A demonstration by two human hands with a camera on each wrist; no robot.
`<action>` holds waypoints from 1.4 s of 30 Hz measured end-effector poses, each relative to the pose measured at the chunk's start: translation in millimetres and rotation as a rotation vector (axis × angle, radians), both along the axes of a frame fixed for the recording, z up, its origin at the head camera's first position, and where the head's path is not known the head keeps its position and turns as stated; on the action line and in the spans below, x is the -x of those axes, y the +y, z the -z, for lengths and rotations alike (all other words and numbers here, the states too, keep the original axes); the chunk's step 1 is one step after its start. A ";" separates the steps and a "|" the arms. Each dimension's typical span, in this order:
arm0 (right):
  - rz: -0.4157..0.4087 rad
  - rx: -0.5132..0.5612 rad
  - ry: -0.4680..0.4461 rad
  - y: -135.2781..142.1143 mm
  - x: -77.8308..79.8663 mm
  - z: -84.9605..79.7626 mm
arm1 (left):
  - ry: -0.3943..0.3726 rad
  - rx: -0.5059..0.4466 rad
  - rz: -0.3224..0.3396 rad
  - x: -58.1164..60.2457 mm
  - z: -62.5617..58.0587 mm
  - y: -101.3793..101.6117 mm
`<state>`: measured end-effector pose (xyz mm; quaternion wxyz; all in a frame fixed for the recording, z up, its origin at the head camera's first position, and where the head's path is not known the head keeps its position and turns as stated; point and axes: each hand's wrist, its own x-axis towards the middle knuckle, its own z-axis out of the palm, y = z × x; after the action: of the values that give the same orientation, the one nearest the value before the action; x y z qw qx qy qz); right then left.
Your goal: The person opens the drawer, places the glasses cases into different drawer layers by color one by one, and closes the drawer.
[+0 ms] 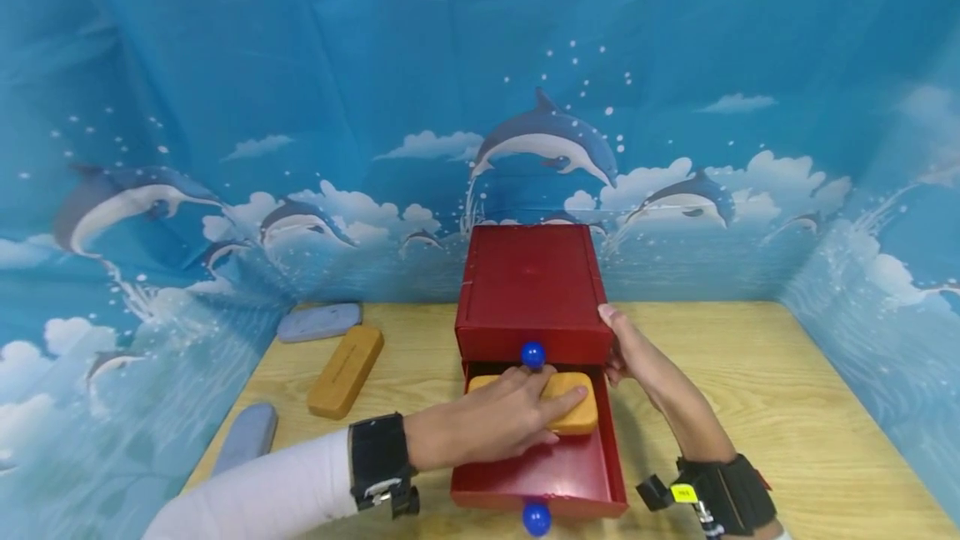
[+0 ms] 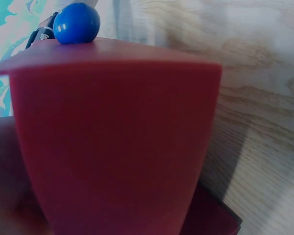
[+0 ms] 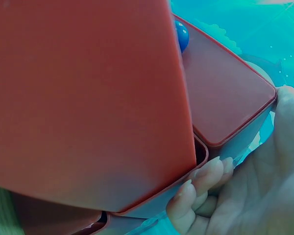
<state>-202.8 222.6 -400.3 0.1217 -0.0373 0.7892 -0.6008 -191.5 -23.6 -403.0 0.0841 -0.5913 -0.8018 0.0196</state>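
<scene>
A red drawer box point(image 1: 531, 277) with blue knobs stands on the table, its lower drawer point(image 1: 543, 477) pulled out. In that drawer lies an orange glasses case point(image 1: 576, 407). My left hand point(image 1: 502, 415) grips the case from above, its index finger lying across the top and its thumb at the near side. The hand hides the middle of the case. My right hand point(image 1: 633, 348) holds the box's right side, thumb at the top corner and fingers curled below. The right wrist view shows this hand point(image 3: 255, 186) too. In the left wrist view, the drawer's underside point(image 2: 117, 142) fills the middle.
To the left lie another orange glasses case point(image 1: 347, 372) and two blue-grey ones, one at the back point(image 1: 320, 322) and one nearer point(image 1: 247, 436). A wooden table point(image 1: 757, 390) carries everything. A blue dolphin-print curtain point(image 1: 375, 65) rises behind and at both sides.
</scene>
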 end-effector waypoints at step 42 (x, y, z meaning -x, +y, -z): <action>0.021 0.017 -0.006 -0.3 -0.6 0.2 | 0.015 0.078 -0.032 11.6 9.4 6.6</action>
<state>-202.2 222.4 -400.5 0.1172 -0.0285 0.7839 -0.6090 -203.1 -17.0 -412.4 0.0666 -0.5809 -0.8093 0.0565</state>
